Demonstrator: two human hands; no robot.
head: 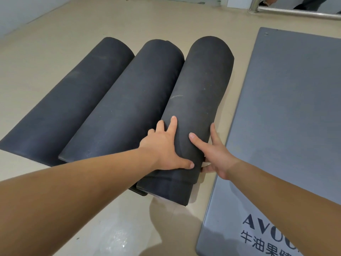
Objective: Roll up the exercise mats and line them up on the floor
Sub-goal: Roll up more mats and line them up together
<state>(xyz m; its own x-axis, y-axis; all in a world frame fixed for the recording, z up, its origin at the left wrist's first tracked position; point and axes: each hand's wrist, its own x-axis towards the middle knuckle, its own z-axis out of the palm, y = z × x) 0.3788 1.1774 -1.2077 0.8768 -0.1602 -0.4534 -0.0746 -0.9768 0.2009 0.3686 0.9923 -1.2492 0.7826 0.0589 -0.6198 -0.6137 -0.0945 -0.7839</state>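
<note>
Three dark grey rolled mats lie side by side on the beige floor. The left roll [68, 100] and the middle roll [127, 108] touch each other. The right roll [199, 89] leans against the middle one. My left hand [164, 148] presses on the right roll's left side, fingers spread, thumb across its near end. My right hand [214, 152] holds the same roll from the right, index finger on top, other fingers under its edge. A lighter grey mat [287, 126] lies flat and unrolled to the right, with printed lettering at its near end.
A metal rail [299, 12] runs along the far right at floor level, with a person's legs behind it. A white wall [16, 13] bounds the far left. Bare floor [129, 228] lies in front of the rolls.
</note>
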